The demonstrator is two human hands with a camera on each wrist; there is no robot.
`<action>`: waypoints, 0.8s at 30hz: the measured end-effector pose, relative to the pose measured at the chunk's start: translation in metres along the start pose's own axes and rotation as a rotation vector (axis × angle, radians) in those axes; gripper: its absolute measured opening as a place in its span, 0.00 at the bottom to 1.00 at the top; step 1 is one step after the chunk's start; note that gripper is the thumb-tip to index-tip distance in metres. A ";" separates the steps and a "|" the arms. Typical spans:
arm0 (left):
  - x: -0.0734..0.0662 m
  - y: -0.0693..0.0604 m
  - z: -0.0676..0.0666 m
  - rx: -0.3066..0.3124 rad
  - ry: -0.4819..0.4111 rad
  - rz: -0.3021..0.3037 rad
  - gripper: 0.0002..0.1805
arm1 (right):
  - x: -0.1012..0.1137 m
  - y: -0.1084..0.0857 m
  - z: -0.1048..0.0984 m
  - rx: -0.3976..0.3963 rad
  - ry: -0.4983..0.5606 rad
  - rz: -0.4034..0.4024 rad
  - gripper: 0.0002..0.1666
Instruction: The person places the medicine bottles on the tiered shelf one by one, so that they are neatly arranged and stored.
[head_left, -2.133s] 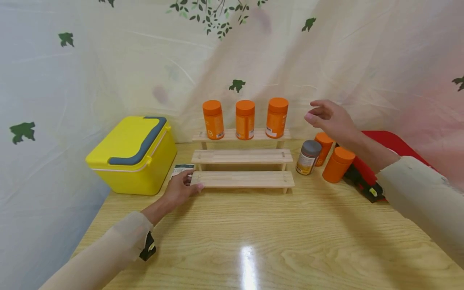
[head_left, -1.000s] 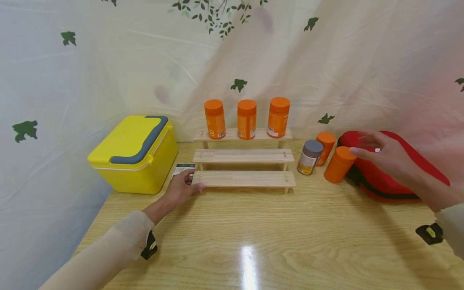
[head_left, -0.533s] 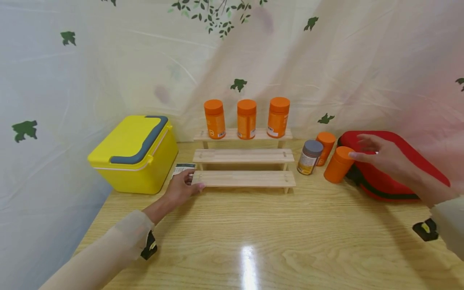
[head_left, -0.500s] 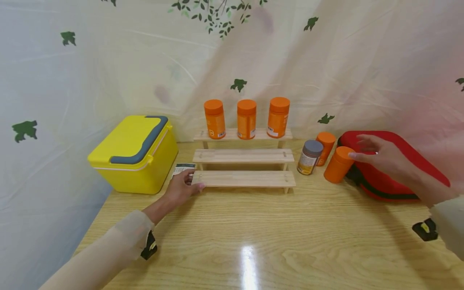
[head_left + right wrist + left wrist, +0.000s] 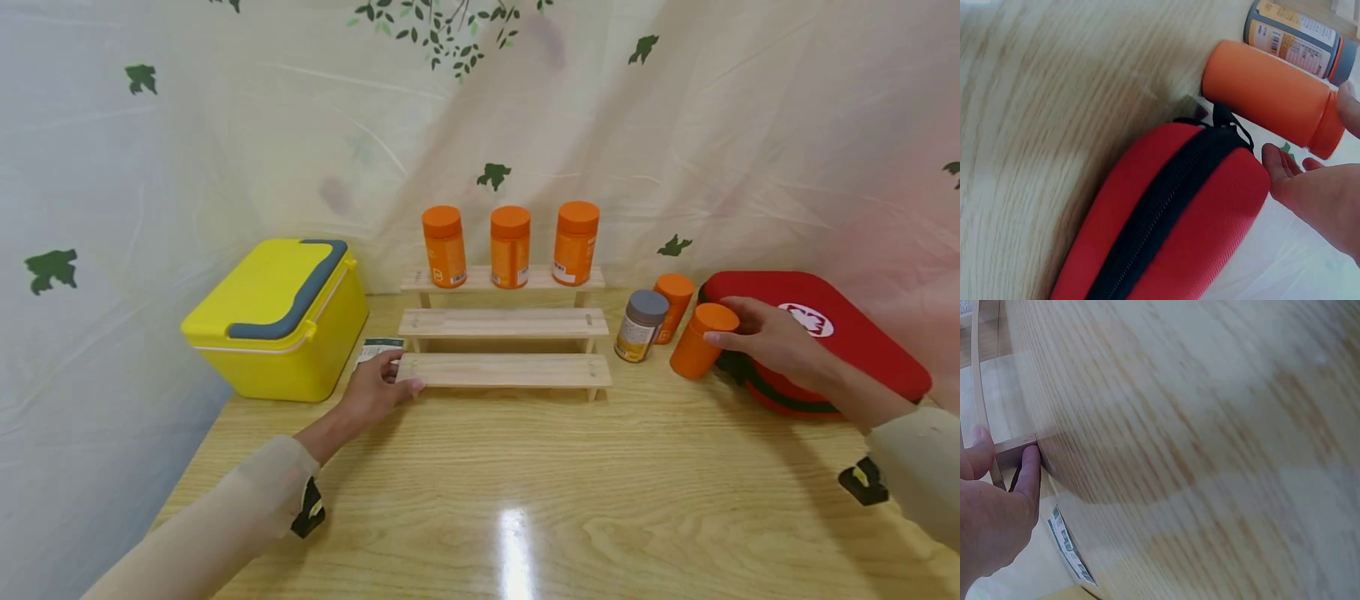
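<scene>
"Bracketing the orange screw cap (image 5: 716, 317), are they, those fingers of the right hand (image 5: 772, 337)?"

"Yes, parted, with the thumb at the near side and the others beyond. The right wrist view shows a gap between those fingers and the cap; whether the thumb touches, I can't tell."

"And the orange plastic jar (image 5: 696, 354) itself?"

"Upright on the wood-grain table (image 5: 487, 467), its body directly below the thumb."

"How would it handle?"

"Light, I'd guess, and stiff-walled; unlikely to break, but smooth enough to slip from a fingertip pinch. I'd wrap thumb and fingers round the straight body, just under the cap."

"Anything crowding them?"

"The red zip case (image 5: 862, 333) lies just beside the fingers, under palm and wrist, so knuckles could snag there. Past the thumb stand a second orange jar (image 5: 672, 302) and a grey-capped jar (image 5: 640, 329)."

"Farther out?"

"Well apart, the left hand (image 5: 371, 390) pinches the lowest board of the three-tier wooden rack (image 5: 502, 368) at its left end. That grip should steady it."
</scene>
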State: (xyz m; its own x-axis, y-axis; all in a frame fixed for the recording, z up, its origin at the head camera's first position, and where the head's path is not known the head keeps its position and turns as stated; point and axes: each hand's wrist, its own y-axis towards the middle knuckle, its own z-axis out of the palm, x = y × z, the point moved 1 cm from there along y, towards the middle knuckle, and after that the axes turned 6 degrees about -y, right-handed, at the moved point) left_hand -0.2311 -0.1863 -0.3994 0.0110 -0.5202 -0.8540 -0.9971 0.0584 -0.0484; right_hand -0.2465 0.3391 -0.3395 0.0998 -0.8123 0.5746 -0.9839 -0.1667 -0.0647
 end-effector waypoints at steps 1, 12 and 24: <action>0.000 0.000 0.000 0.001 0.001 -0.002 0.36 | 0.000 0.000 0.002 -0.003 0.008 -0.002 0.51; 0.000 0.000 0.000 0.004 0.002 -0.013 0.36 | 0.000 0.003 0.009 -0.019 0.005 0.016 0.48; 0.000 -0.001 0.000 0.000 0.010 -0.007 0.36 | 0.003 0.001 0.011 -0.069 -0.010 -0.013 0.43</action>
State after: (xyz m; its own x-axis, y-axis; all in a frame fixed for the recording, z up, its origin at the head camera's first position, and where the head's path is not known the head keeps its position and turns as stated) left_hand -0.2306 -0.1867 -0.3994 0.0176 -0.5292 -0.8483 -0.9970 0.0541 -0.0545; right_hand -0.2461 0.3304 -0.3475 0.1137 -0.8157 0.5672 -0.9903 -0.1387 -0.0009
